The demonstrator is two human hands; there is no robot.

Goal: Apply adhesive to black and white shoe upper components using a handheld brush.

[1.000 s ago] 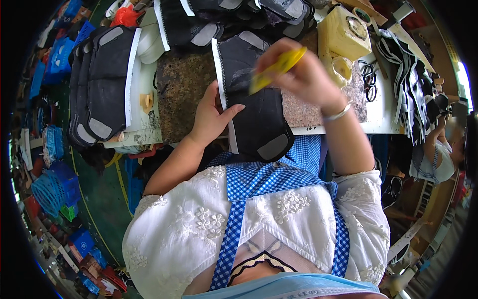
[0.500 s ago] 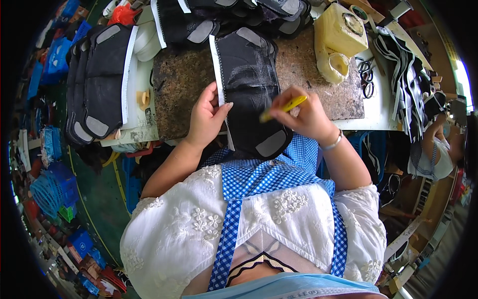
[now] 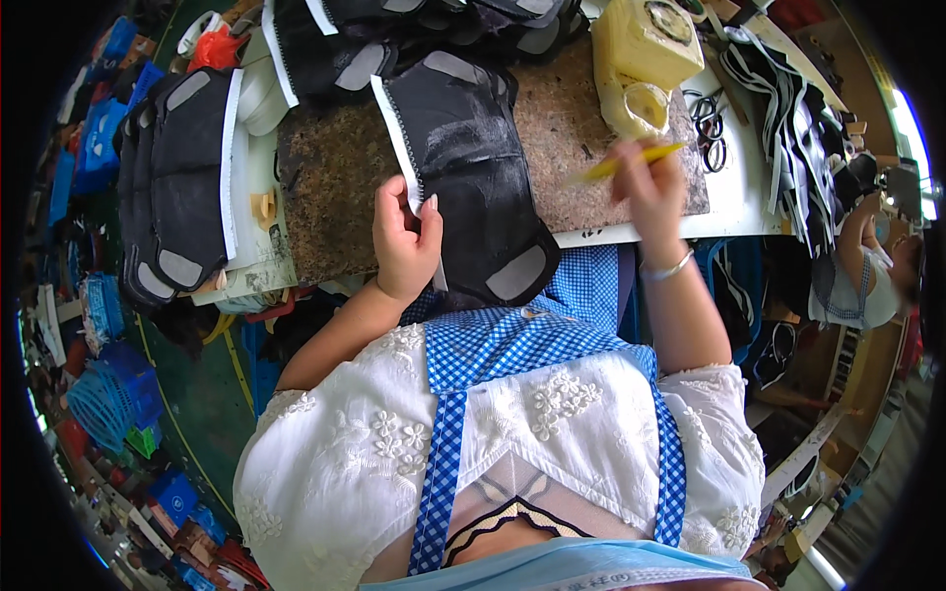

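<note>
- Speckled stone slab [image 3: 335, 177] tops a cluttered workbench.
- Left hand [image 3: 406, 241] pinches the white-trimmed edge of a black fabric piece [image 3: 473, 177], which lies on the slab and droops off its near edge.
- Right hand [image 3: 645, 187] grips a yellow tool [image 3: 621, 163], probably a marker, lifted right of the piece.
- Beyond its fingers stands a cream container [image 3: 645, 44]; scissors [image 3: 708, 133] lie just right.

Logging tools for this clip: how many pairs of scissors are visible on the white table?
2, as far as shows: both pairs of black-handled scissors lie on the white table, just right of the stone slab, beyond the right hand holding the yellow brush. Clutter may hide others.
</note>
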